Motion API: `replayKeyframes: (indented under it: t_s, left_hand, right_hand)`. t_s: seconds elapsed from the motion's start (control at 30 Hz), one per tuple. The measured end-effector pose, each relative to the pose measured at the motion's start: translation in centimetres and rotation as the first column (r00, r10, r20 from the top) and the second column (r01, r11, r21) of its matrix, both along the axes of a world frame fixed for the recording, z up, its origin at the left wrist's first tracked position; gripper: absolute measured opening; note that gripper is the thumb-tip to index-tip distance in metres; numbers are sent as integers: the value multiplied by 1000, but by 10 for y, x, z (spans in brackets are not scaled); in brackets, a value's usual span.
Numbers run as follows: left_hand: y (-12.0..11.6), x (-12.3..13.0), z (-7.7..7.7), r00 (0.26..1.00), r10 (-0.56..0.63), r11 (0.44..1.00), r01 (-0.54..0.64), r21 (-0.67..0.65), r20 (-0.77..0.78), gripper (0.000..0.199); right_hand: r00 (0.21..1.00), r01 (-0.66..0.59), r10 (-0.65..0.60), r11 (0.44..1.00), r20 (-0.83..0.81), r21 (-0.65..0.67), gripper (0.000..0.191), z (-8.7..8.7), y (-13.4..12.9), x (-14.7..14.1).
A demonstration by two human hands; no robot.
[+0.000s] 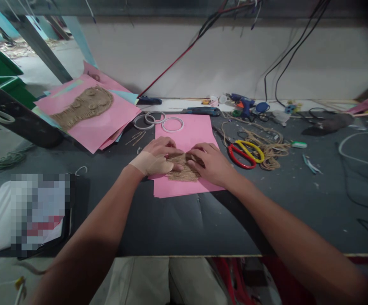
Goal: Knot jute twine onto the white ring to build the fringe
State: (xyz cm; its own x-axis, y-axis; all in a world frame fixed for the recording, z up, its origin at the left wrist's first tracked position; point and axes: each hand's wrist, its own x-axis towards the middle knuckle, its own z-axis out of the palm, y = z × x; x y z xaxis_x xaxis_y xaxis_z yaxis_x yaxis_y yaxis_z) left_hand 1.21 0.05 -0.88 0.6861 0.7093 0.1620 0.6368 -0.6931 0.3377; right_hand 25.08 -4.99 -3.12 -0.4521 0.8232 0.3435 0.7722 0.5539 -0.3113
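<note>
Both your hands are down on a small patch of jute cord (184, 169) that lies on a pink sheet (188, 135) in the middle of the dark surface (177, 224). Your left hand (158, 157), with a pale bandage around the wrist, lies flat with its fingers stretched over the left part of the patch; your right hand (209, 163) covers the right part with fingers curled onto the top edge. Neither grip pinches anything that shows: both are pressed down on the cord, fingers close together. It looks like the step in hand is laying or pressing cord rows onto the paper, and the patch is small, so the work seems early. The next move likely calls for holding the rows steady with one hand while the other feeds or aligns more cord, without shifting the sheet underneath. Just right of the sheet lie scissors (245, 152) with red and yellow handles on a loose tangle of cord (268, 148). Three white rings (160, 120) sit at the sheet's far edge. Farther back are a blue glue gun (242, 102) and a utility knife (203, 111). To the left, a stack of pink sheets (88, 114) carries a larger finished jute piece. Nothing lies between your hands and the patch; the loose tangle is the nearest thing that could snag.
</note>
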Motion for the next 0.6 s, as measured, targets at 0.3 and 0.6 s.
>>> replayKeyframes:
  t_s: [0.3,0.6]
  left_hand:
    - [0,1,0,999,21,1000,-20,-18,49,39]
    - [5,-12,0,991,65,998,-64,-12,119,26]
  right_hand:
    - [999,16,-16,1000,35,20,25,3,-1,-1]
    - [987,119,-118,993,106,4,33,11,-5,7]
